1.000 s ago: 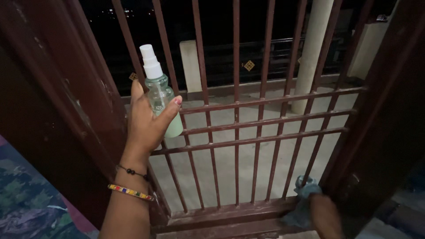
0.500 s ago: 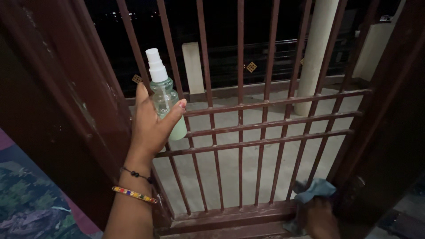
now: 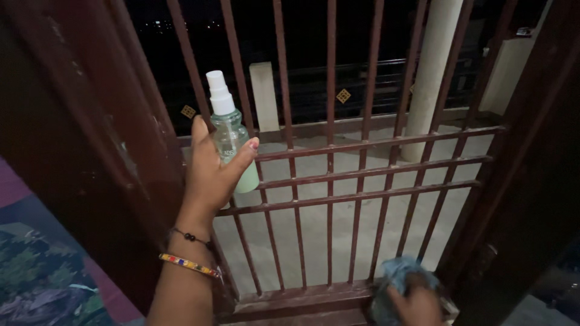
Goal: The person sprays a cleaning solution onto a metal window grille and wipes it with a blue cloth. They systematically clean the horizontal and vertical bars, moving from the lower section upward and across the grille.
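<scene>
Your left hand (image 3: pixel 212 175) grips the small spray bottle (image 3: pixel 232 134) upright in front of the left bars of the brown metal grille (image 3: pixel 362 175), thumb across its front, white nozzle on top. Your right hand (image 3: pixel 414 305) is closed on a blue cloth (image 3: pixel 396 274) pressed to the grille's bottom rail (image 3: pixel 302 296), near right. Turn the nozzle toward the rail before pressing, keep the cloth bunched flat against the metal, and wipe along the rail in long strokes, working into the foot of each bar.
</scene>
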